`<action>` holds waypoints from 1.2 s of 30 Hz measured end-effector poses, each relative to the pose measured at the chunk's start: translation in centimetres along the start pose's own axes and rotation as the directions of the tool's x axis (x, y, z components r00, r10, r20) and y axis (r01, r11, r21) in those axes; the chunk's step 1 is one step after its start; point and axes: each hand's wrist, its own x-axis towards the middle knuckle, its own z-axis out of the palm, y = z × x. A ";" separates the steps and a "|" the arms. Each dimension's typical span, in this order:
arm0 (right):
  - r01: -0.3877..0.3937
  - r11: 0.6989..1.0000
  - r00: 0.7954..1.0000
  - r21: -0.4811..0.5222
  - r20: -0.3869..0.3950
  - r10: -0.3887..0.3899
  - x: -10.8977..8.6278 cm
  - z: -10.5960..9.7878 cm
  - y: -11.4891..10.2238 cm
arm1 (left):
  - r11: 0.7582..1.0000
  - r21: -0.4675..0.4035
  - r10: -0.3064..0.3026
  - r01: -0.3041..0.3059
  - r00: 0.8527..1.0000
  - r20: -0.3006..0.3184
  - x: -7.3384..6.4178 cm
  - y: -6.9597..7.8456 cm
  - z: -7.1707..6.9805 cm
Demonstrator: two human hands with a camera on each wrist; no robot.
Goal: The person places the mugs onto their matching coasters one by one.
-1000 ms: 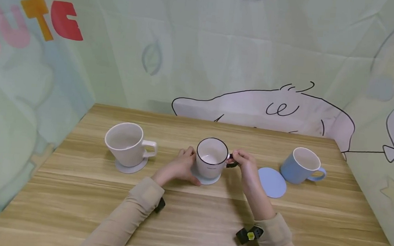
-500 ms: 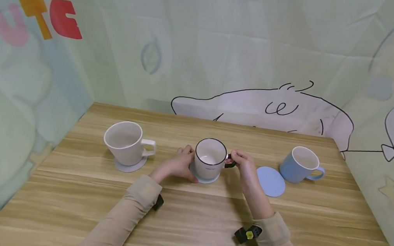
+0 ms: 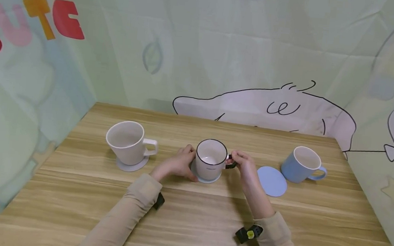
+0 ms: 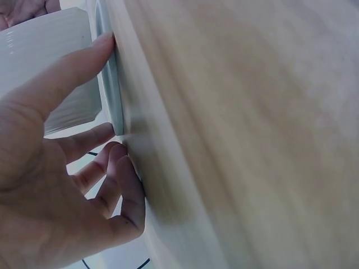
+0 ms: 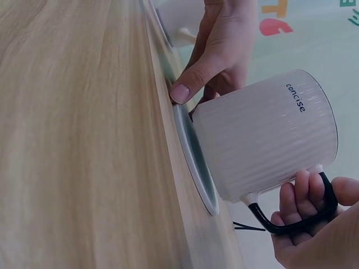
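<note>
A white ribbed mug with a black rim and the word "concise" stands over a pale grey-green coaster, its base close to the coaster's surface. My right hand grips the mug's black handle, fingers curled through it. At the coaster's left side, my left hand holds the edge between thumb and index finger. In the left wrist view its other fingers curl near the wooden table. Part of the coaster is hidden under the mug.
A large white mug stands on a light coaster at the left. To the right lies a round blue coaster, with a blue mug just beyond it. A printed cloth hangs behind the table.
The ribbed mug has come down slightly over its coaster, the right hand still on its handle. The left hand keeps its place at the coaster's edge.
</note>
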 end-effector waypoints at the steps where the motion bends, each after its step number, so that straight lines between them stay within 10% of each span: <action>1: 0.001 1.000 1.000 0.000 0.003 -0.001 0.0 0.0 0.0 | 1.000 -0.003 0.000 0.000 1.000 0.000 0.0 0.0 0.0; 36: -0.004 0.999 0.999 -0.042 -0.046 0.002 0.0 0.1 0.9 | 0.999 -0.041 -0.015 0.015 1.000 -0.008 -0.2 0.3 0.0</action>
